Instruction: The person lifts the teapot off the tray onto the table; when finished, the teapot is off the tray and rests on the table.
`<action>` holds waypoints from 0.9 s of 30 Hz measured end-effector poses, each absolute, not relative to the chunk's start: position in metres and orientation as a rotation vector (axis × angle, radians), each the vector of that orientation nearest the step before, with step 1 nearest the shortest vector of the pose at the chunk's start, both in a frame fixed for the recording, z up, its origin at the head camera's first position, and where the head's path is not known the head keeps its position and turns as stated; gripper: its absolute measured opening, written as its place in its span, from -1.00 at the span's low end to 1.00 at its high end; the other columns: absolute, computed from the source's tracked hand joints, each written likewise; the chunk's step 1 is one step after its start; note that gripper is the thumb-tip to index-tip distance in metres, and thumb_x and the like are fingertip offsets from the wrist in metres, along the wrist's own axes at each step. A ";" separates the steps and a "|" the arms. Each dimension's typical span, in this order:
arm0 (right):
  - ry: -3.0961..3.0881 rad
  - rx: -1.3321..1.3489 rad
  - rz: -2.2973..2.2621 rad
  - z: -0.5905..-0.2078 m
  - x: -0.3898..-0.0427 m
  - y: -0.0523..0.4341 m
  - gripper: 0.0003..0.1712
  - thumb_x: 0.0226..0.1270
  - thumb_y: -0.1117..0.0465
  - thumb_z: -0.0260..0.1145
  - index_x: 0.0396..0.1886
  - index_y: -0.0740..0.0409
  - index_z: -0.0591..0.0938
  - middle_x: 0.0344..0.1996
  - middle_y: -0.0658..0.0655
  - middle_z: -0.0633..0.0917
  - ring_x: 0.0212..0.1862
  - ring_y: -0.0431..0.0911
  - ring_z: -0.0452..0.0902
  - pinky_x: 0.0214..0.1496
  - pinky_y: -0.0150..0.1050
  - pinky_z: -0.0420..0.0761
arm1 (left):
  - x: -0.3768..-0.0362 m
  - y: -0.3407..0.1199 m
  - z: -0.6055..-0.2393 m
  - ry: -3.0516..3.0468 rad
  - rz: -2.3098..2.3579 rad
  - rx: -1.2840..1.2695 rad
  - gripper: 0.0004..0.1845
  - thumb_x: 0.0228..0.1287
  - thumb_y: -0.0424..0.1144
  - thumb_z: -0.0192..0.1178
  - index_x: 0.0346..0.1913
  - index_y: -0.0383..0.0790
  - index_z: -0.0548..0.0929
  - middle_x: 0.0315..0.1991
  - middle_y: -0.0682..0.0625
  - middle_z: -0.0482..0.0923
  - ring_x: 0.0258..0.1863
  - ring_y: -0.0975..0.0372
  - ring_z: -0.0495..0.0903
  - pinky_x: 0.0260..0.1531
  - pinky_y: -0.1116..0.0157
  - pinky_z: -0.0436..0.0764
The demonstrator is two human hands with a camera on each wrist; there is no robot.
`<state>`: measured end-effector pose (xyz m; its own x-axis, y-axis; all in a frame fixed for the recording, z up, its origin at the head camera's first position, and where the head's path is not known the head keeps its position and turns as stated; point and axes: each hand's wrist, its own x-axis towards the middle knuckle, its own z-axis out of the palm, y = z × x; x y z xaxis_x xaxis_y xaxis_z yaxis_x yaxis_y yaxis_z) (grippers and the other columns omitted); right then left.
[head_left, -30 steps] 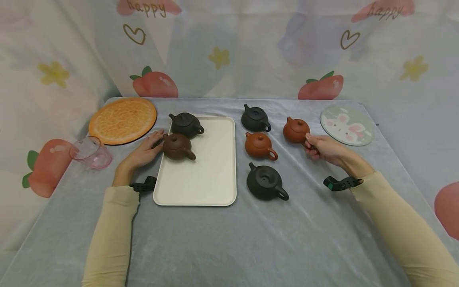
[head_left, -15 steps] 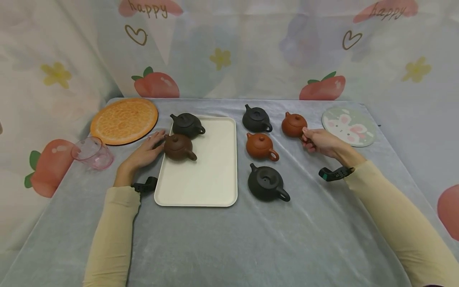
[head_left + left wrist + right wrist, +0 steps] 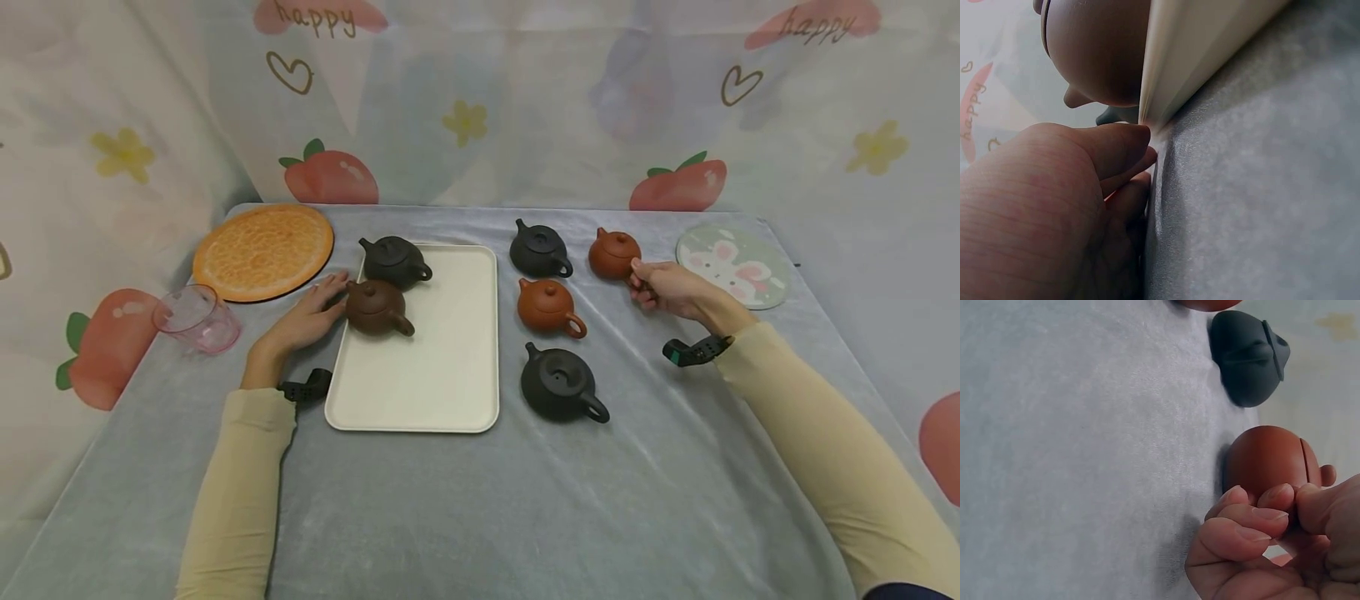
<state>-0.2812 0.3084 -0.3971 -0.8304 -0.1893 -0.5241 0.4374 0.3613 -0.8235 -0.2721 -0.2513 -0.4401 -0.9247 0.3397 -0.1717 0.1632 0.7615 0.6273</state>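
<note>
My right hand (image 3: 669, 290) pinches the handle of a reddish-brown teapot (image 3: 613, 255) at the back right; its curled fingers hide the handle. In the right wrist view this teapot (image 3: 1266, 459) stands close over the cloth. My left hand (image 3: 302, 318) lies with relaxed fingers at the left edge of a cream tray (image 3: 420, 383). The left wrist view has the thumb and fingertips right at the rim of the tray (image 3: 1191, 56). On the tray sit a dark brown teapot (image 3: 377, 308) and a black teapot (image 3: 393, 262), close together.
Right of the tray stand a black teapot (image 3: 538, 250), an orange-brown teapot (image 3: 547, 307) and a larger black teapot (image 3: 558, 385). A pink clear cup (image 3: 198, 321) and an orange round mat (image 3: 262, 252) are at left. A rabbit-print round mat (image 3: 731, 265) lies back right.
My right hand has moved the reddish-brown teapot slightly back and to the left, nearer the rear black teapot. My left hand has stayed at the tray's edge.
</note>
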 end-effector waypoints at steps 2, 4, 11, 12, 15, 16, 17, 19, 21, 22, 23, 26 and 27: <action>2.081 0.220 -1.501 -0.398 -0.283 0.308 -0.50 0.58 -0.14 -0.27 -0.31 0.17 0.30 -0.41 0.03 0.39 -0.44 -0.23 0.24 -0.38 -0.37 0.29 | -0.272 -0.251 -0.439 2.685 0.916 0.391 -0.39 0.57 -0.14 -0.18 0.53 -0.35 0.05 0.58 -0.18 -0.22 0.56 -0.06 -0.33 0.52 -0.05 -0.31; 2.084 0.218 -1.504 -0.398 -0.285 0.307 -0.50 0.58 -0.14 -0.27 -0.32 0.17 0.30 -0.41 0.03 0.39 -0.45 -0.24 0.23 -0.39 -0.38 0.29 | -0.271 -0.251 -0.439 2.686 0.914 0.390 -0.40 0.57 -0.14 -0.18 0.53 -0.34 0.05 0.58 -0.17 -0.21 0.56 -0.05 -0.33 0.52 -0.04 -0.31; 2.091 0.230 -1.502 -0.399 -0.287 0.304 -0.50 0.59 -0.14 -0.30 -0.31 0.18 0.28 -0.40 0.02 0.39 -0.46 -0.24 0.23 -0.39 -0.39 0.29 | -0.271 -0.251 -0.439 2.691 0.915 0.397 -0.41 0.57 -0.17 -0.18 0.52 -0.35 0.07 0.58 -0.17 -0.20 0.56 -0.06 -0.32 0.52 -0.04 -0.30; 2.090 0.237 -1.501 -0.398 -0.287 0.304 -0.49 0.58 -0.15 -0.30 -0.31 0.18 0.28 -0.40 0.02 0.39 -0.46 -0.25 0.23 -0.39 -0.40 0.29 | -0.271 -0.251 -0.439 2.692 0.911 0.396 -0.41 0.57 -0.17 -0.18 0.52 -0.35 0.07 0.58 -0.17 -0.20 0.56 -0.05 -0.32 0.52 -0.04 -0.30; 2.087 0.267 -1.503 -0.398 -0.288 0.303 -0.49 0.58 -0.15 -0.30 -0.30 0.18 0.28 -0.40 0.02 0.40 -0.46 -0.25 0.24 -0.40 -0.40 0.30 | -0.271 -0.251 -0.439 2.690 0.915 0.399 -0.42 0.57 -0.18 -0.18 0.52 -0.35 0.07 0.58 -0.17 -0.20 0.57 -0.05 -0.32 0.52 -0.03 -0.30; 2.088 0.273 -1.503 -0.397 -0.288 0.302 -0.50 0.58 -0.15 -0.30 -0.30 0.18 0.28 -0.39 0.02 0.40 -0.46 -0.25 0.24 -0.40 -0.41 0.31 | -0.271 -0.251 -0.439 2.689 0.916 0.400 -0.42 0.57 -0.18 -0.18 0.52 -0.34 0.07 0.58 -0.17 -0.20 0.57 -0.05 -0.32 0.52 -0.03 -0.30; 2.088 0.278 -1.505 -0.397 -0.289 0.302 -0.50 0.58 -0.15 -0.30 -0.29 0.18 0.28 -0.39 0.02 0.41 -0.46 -0.26 0.25 -0.40 -0.41 0.31 | -0.271 -0.251 -0.439 2.689 0.918 0.402 -0.42 0.57 -0.18 -0.19 0.52 -0.35 0.07 0.58 -0.17 -0.20 0.57 -0.05 -0.32 0.52 -0.03 -0.30; 2.083 0.288 -1.513 -0.397 -0.289 0.302 -0.50 0.58 -0.15 -0.29 -0.29 0.17 0.28 -0.39 0.02 0.42 -0.46 -0.26 0.25 -0.41 -0.41 0.31 | -0.271 -0.251 -0.439 2.689 0.923 0.405 -0.42 0.57 -0.18 -0.18 0.52 -0.35 0.08 0.58 -0.17 -0.19 0.57 -0.05 -0.32 0.52 -0.03 -0.30; 2.080 0.303 -1.517 -0.397 -0.289 0.302 -0.50 0.58 -0.15 -0.28 -0.29 0.17 0.29 -0.39 0.02 0.42 -0.46 -0.26 0.25 -0.41 -0.42 0.32 | -0.271 -0.250 -0.439 2.690 0.927 0.409 -0.42 0.57 -0.18 -0.18 0.52 -0.34 0.08 0.58 -0.17 -0.19 0.57 -0.05 -0.32 0.52 -0.03 -0.30; 2.078 0.312 -1.518 -0.397 -0.290 0.303 -0.51 0.58 -0.14 -0.28 -0.29 0.18 0.29 -0.39 0.02 0.43 -0.46 -0.26 0.25 -0.41 -0.42 0.32 | -0.271 -0.250 -0.439 2.690 0.930 0.412 -0.42 0.57 -0.18 -0.18 0.52 -0.34 0.08 0.58 -0.17 -0.19 0.57 -0.05 -0.32 0.52 -0.03 -0.30; 2.075 0.319 -1.515 -0.397 -0.290 0.303 -0.51 0.58 -0.14 -0.28 -0.28 0.18 0.29 -0.39 0.02 0.43 -0.46 -0.26 0.25 -0.41 -0.41 0.32 | -0.271 -0.250 -0.439 2.691 0.932 0.415 -0.42 0.57 -0.17 -0.18 0.52 -0.34 0.09 0.58 -0.17 -0.19 0.57 -0.05 -0.31 0.52 -0.03 -0.30; 2.079 0.345 -1.490 -0.397 -0.293 0.302 -0.51 0.58 -0.15 -0.27 -0.25 0.18 0.30 -0.39 0.02 0.44 -0.45 -0.24 0.27 -0.40 -0.40 0.33 | -0.271 -0.251 -0.440 2.691 0.932 0.414 -0.42 0.57 -0.17 -0.18 0.52 -0.34 0.09 0.58 -0.17 -0.19 0.57 -0.05 -0.31 0.52 -0.03 -0.30; 2.080 0.350 -1.480 -0.397 -0.293 0.302 -0.51 0.58 -0.15 -0.27 -0.24 0.18 0.30 -0.39 0.02 0.44 -0.45 -0.24 0.27 -0.39 -0.40 0.33 | -0.271 -0.251 -0.440 2.693 0.928 0.413 -0.42 0.57 -0.17 -0.18 0.52 -0.34 0.09 0.58 -0.17 -0.19 0.57 -0.05 -0.31 0.52 -0.03 -0.31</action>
